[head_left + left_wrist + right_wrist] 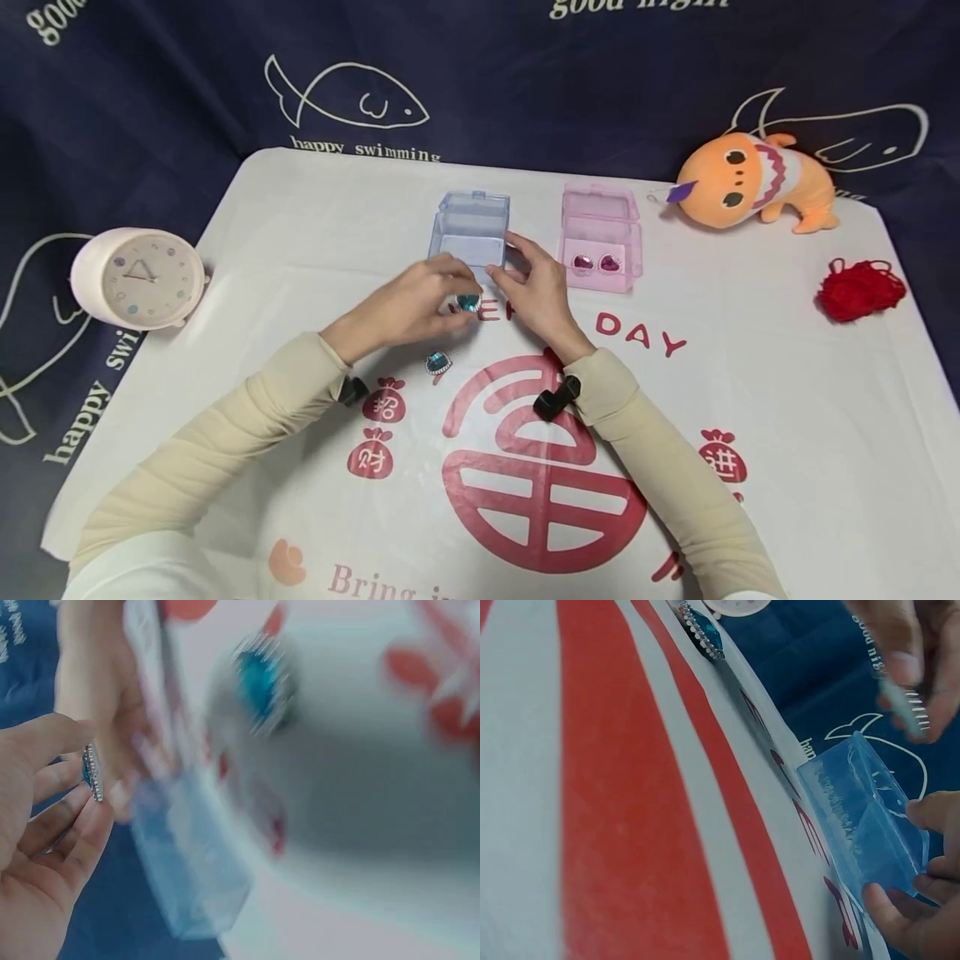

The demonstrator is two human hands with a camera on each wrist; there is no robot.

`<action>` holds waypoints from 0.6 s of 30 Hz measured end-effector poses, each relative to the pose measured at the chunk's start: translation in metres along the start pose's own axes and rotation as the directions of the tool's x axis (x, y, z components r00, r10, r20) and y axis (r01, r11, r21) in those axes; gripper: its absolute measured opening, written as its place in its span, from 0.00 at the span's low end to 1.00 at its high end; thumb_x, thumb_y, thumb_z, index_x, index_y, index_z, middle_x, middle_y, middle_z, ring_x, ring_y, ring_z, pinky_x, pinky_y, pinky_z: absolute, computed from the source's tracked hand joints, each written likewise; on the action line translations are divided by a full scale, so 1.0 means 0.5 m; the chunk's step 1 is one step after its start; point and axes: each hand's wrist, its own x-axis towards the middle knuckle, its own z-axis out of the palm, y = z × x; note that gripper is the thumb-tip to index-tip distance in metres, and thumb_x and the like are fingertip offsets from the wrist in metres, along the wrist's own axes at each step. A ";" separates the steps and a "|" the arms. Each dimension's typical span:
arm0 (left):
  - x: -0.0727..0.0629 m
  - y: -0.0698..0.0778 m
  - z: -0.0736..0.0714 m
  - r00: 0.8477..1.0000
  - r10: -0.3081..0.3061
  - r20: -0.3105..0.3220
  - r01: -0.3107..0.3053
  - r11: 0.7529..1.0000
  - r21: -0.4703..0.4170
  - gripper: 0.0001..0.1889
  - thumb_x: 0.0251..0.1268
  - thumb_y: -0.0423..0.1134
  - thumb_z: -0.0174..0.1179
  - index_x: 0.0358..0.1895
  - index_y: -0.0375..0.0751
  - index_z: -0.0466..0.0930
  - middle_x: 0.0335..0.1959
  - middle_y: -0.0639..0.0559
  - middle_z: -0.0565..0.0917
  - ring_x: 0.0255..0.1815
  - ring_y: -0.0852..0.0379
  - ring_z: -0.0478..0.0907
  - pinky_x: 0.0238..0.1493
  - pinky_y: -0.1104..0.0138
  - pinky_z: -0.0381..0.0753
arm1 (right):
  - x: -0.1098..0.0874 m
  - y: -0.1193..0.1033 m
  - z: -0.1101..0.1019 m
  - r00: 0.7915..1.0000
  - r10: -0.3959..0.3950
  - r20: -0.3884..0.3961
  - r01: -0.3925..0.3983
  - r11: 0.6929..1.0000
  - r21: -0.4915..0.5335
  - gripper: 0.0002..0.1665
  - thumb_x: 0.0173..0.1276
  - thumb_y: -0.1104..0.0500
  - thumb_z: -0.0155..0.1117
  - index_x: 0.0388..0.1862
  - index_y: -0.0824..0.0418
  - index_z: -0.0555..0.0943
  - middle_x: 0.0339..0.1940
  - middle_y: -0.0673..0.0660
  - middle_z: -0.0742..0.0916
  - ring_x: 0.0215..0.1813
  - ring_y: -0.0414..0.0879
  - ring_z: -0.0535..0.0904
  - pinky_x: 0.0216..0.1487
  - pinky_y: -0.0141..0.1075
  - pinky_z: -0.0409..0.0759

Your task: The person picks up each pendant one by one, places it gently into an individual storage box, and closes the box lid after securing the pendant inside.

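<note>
My left hand (408,304) pinches a teal gem (468,302) with a beaded silver rim between thumb and fingertips, just in front of the blue see-through plastic box (472,223). The box's lid stands raised at the back, and no gem shows inside it. On the box's right side, my right hand (542,292) grips the wall with thumb and fingers; the right wrist view shows this box (847,817) from close by. A second teal gem (438,362) lies on the tablecloth below the left hand, and also appears, blurred, as a gem (259,682) in the left wrist view.
Right of the hands stands an open pink box (600,227) holding two dark pink gems (610,263). An orange plush shark (720,183) and red yarn (858,290) lie at the right. A white clock (142,277) stands on the left.
</note>
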 end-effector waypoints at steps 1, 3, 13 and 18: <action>0.003 -0.005 -0.011 1.000 -0.016 -0.020 0.017 1.000 0.006 0.14 0.57 0.36 0.66 0.45 0.33 0.85 0.45 0.41 0.84 0.49 0.47 0.79 0.55 0.58 0.79 | -0.001 0.000 0.000 1.000 -0.003 0.001 0.003 1.000 -0.004 0.32 0.63 0.61 0.68 0.65 0.64 0.72 0.61 0.65 0.81 0.56 0.54 0.83 0.51 0.39 0.83; 0.012 -0.017 -0.031 0.997 -0.051 -0.058 0.052 0.999 0.013 0.14 0.57 0.36 0.66 0.46 0.33 0.85 0.45 0.40 0.84 0.49 0.47 0.79 0.55 0.57 0.79 | -0.002 0.002 0.000 1.000 -0.005 0.003 0.005 1.000 -0.006 0.31 0.63 0.61 0.68 0.65 0.64 0.73 0.63 0.64 0.80 0.59 0.54 0.81 0.52 0.39 0.83; 0.086 -0.079 -0.061 0.976 -0.168 -0.138 0.169 0.986 -0.009 0.14 0.55 0.38 0.67 0.44 0.34 0.86 0.43 0.43 0.86 0.45 0.50 0.82 0.47 0.60 0.80 | -0.003 0.005 -0.001 1.000 -0.029 0.004 0.029 0.999 -0.014 0.31 0.62 0.61 0.69 0.65 0.64 0.73 0.63 0.63 0.80 0.61 0.54 0.80 0.53 0.42 0.83; 0.118 -0.098 -0.054 0.981 -0.165 -0.103 0.165 0.986 -0.011 0.13 0.55 0.37 0.66 0.43 0.35 0.86 0.43 0.44 0.87 0.43 0.51 0.83 0.46 0.62 0.81 | 0.001 0.002 -0.001 1.000 -0.028 -0.002 0.028 0.999 -0.020 0.31 0.62 0.61 0.69 0.64 0.64 0.74 0.62 0.62 0.80 0.61 0.53 0.80 0.53 0.42 0.83</action>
